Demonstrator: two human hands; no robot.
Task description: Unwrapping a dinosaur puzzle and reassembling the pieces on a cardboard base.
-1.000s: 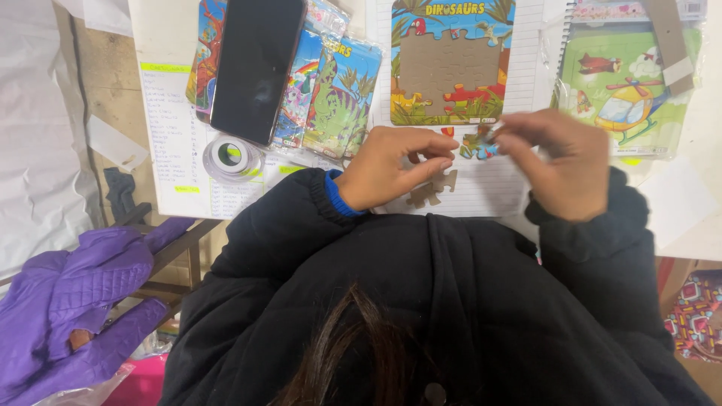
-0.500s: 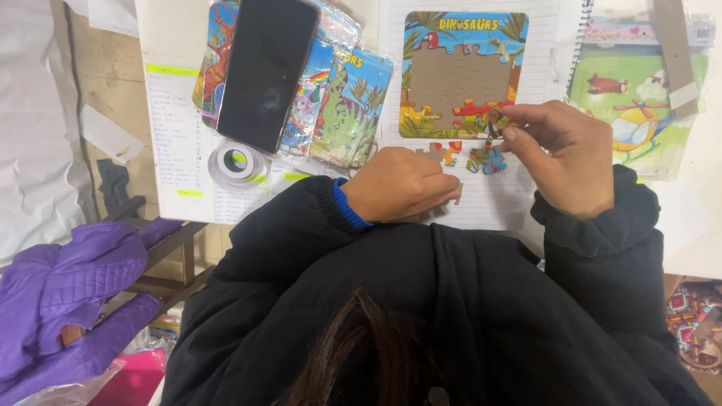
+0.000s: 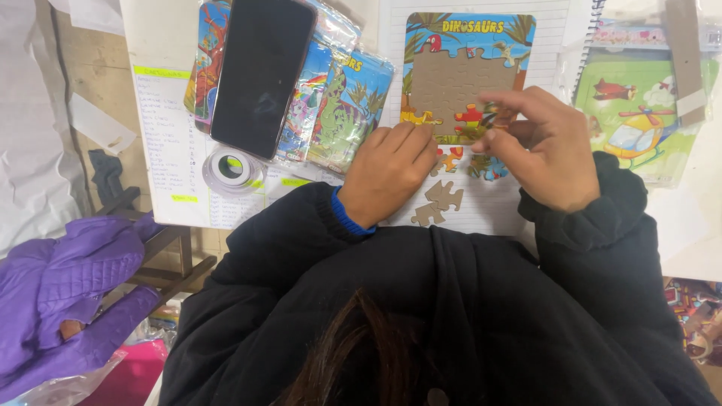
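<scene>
At upper centre, the right hand [image 3: 549, 154] pinches a puzzle piece [image 3: 489, 119] over the puzzle tray [image 3: 466, 75], fitting it in the bottom row; next calls for aligning tabs. The left hand [image 3: 387, 173], fingers curled, empty, steadies the tray's lower edge

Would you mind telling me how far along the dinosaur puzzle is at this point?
Only a few coloured pieces sit along the lower edge of the puzzle tray; most of it is bare brown backing. The right hand holds a piece at that lower edge, while the left hand rests below the tray. Loose pieces lie on the lined paper, some face down, so most of the puzzle remains.
</scene>
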